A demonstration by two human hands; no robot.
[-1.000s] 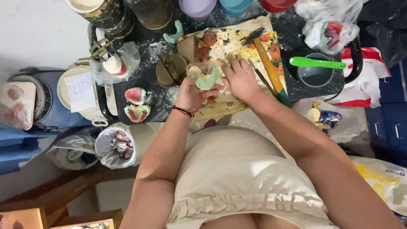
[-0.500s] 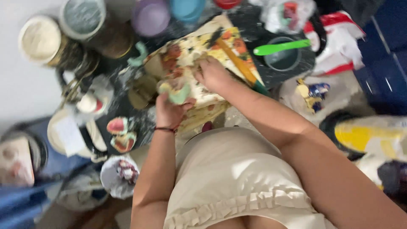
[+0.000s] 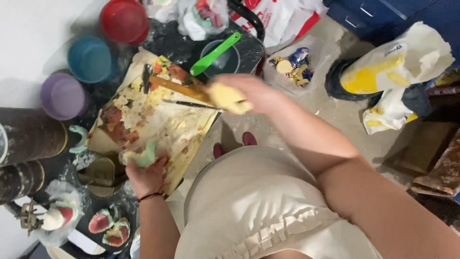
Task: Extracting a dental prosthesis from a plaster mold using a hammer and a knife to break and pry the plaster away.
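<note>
My left hand (image 3: 146, 173) rests at the near edge of a stained work board (image 3: 158, 120) and holds a lump of pale green and yellow clay (image 3: 139, 157). My right hand (image 3: 244, 91), blurred, is raised over the board's right side and grips a pale yellow lump of clay (image 3: 226, 97). A long orange stick (image 3: 179, 88) and a thin dark tool (image 3: 189, 103) lie across the board just left of that hand.
Red (image 3: 123, 20), blue (image 3: 89, 58) and purple (image 3: 63, 96) bowls line the far left. A green spatula (image 3: 214, 53) lies across a dark bowl (image 3: 225, 60). Dark cylinders (image 3: 28, 136), painted clay pieces (image 3: 109, 226), plastic bags (image 3: 397, 67) and rusty metal (image 3: 443, 168) surround the board.
The view has swung to the right. My right hand has left the green lump and risen to the board's right side with a yellow lump. My left hand keeps the green clay.
</note>
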